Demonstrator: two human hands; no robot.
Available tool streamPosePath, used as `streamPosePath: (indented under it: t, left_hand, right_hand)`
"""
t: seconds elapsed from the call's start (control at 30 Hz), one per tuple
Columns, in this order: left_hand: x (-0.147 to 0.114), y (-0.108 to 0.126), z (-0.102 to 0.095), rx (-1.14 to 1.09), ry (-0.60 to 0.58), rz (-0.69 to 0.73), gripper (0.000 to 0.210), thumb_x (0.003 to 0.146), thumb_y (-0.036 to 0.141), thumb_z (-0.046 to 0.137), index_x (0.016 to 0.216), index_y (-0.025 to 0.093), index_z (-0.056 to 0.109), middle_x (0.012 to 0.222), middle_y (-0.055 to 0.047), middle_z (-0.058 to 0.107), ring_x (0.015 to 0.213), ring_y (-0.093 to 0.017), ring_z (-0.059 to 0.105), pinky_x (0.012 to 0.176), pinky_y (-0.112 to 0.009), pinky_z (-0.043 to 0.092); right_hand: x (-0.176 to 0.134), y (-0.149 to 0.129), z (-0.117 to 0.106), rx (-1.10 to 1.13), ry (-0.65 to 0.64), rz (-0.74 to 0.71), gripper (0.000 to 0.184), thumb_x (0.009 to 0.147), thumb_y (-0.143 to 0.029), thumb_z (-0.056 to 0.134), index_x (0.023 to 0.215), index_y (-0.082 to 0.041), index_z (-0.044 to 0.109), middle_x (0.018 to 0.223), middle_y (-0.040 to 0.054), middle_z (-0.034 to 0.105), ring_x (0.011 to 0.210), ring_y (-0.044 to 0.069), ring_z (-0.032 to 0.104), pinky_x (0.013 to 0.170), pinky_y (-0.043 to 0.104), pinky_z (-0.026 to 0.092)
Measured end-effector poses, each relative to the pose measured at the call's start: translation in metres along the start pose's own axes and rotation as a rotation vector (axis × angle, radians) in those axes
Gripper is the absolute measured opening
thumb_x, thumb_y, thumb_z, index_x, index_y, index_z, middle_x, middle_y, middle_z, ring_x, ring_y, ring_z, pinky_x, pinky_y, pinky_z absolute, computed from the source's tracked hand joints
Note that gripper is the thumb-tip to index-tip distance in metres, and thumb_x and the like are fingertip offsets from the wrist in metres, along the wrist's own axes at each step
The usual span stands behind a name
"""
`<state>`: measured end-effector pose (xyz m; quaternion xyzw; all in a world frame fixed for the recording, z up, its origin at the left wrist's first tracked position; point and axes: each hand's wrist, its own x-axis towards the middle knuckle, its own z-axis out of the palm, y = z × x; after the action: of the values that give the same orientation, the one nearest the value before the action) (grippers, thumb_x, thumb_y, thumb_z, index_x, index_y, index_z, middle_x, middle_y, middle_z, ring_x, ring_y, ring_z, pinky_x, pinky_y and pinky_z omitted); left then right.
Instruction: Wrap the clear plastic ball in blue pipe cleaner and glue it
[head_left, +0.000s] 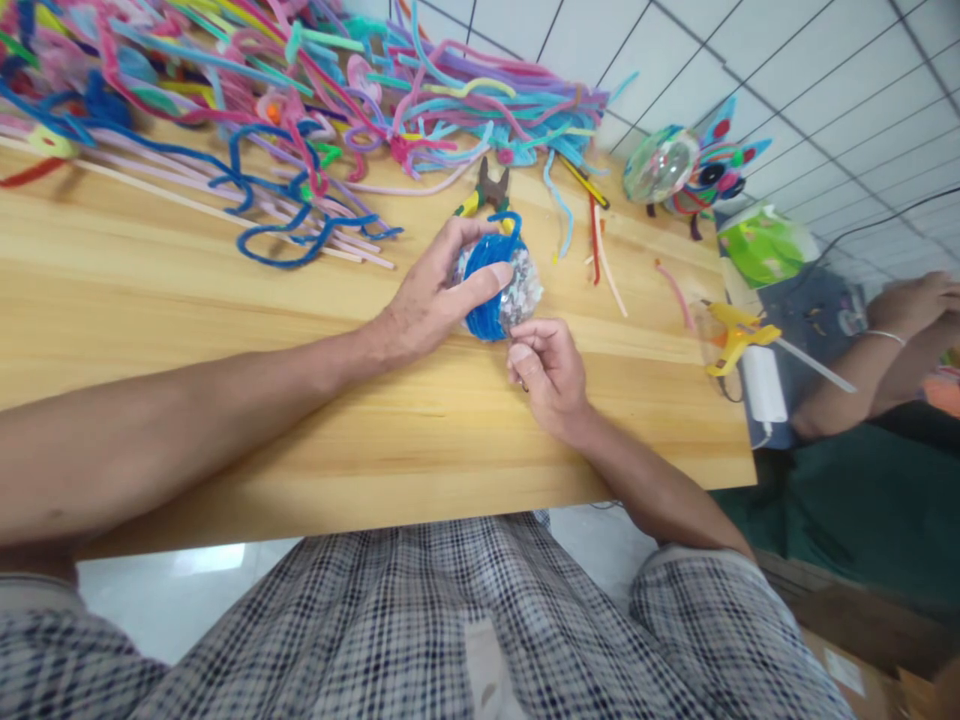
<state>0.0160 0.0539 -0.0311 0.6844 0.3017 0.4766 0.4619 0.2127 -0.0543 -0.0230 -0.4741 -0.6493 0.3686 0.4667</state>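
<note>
Likely light, squashy bundle [528,290]: left hand [439,290] half-curled round it, gripping blue winding [487,325], best hold; right hand [551,375] pinches something small, unclear.

bright blue coil [486,255], dark-and-white checked shirt [397,610], yellow glue gun [739,338]

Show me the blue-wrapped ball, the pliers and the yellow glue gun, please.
Blue-wrapped ball [487,319]: head view, on its blue wrapping.
Pliers [493,190]: head view, on their dark metal head.
Yellow glue gun [739,333]: head view, on its body.
</note>
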Motion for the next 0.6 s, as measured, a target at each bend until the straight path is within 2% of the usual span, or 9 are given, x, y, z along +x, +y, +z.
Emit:
streamPosePath:
  t: [0.3,0.6]
  left_hand:
    - [-0.0012,-0.0012,0.0012,0.032,0.02,0.007,0.059,0.106,0.073,0.064,0.147,0.03,0.063,0.142,-0.007,0.075,0.135,-0.031,0.07,0.118,-0.046,0.059]
    - [-0.0007,-0.0031,0.0006,0.031,0.012,0.038,0.06,0.107,0.072,0.064,0.148,0.029,0.063,0.145,-0.008,0.074,0.137,-0.031,0.07,0.12,-0.047,0.058]
  right_hand:
    - [-0.0006,-0.0031,-0.0013,-0.041,0.008,-0.022,0.029,0.113,-0.056,0.061,0.122,-0.028,0.06,0.076,-0.0071,0.069,0.066,0.011,0.067,0.064,0.026,0.054]
    - [0.0006,-0.0084,0.0005,0.126,-0.025,0.026,0.023,0.112,-0.05,0.067,0.121,-0.029,0.061,0.08,-0.007,0.075,0.069,0.01,0.072,0.065,0.025,0.058]
